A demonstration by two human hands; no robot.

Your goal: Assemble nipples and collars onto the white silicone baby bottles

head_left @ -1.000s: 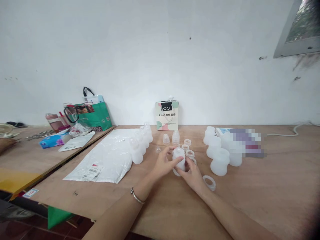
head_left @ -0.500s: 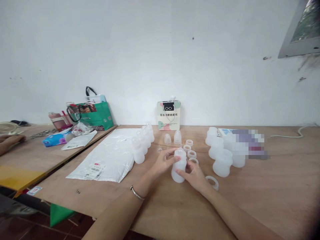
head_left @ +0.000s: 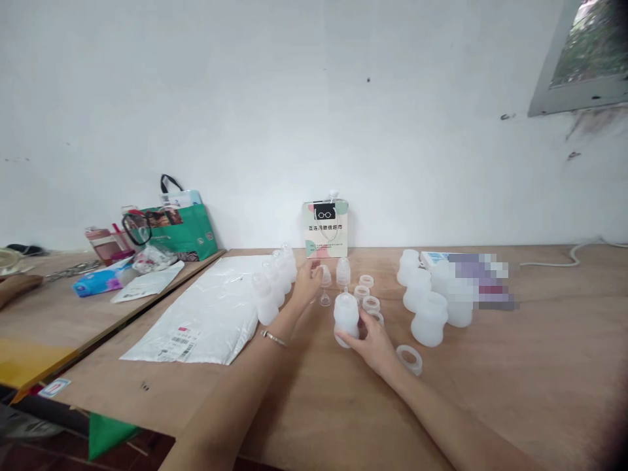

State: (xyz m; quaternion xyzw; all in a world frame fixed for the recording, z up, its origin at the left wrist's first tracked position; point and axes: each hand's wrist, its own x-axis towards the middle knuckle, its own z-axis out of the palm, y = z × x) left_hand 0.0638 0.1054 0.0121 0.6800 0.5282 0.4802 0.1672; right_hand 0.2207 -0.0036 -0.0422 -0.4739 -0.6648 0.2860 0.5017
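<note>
My right hand (head_left: pixel 371 343) is wrapped round a frosted white baby bottle (head_left: pixel 346 317), which stands upright on the table with a teat and ring on top. My left hand (head_left: pixel 308 282) is stretched forward, its fingers apart beside a clear bottle cap (head_left: pixel 324 275); whether they touch it I cannot tell. Just in front of that cap lies a clear teat (head_left: pixel 324 297). Another clear cap (head_left: pixel 343 269) stands to its right. Several white collar rings (head_left: pixel 371 303) lie right of the held bottle, and a larger ring (head_left: pixel 409 359) is nearer my right forearm.
Capped bottles (head_left: pixel 265 301) form a row at left by a white plastic mailer (head_left: pixel 196 314). Several open bottles (head_left: pixel 430 320) stand at right before a partly blurred box (head_left: pixel 481 278). A paper bag (head_left: pixel 326 229) leans on the wall. Another person's hand (head_left: pixel 19 288) rests far left.
My left hand has let go of the bottle and moved forward and left to the clear cap. My right hand keeps its hold on the bottle. The view has shifted slightly.
</note>
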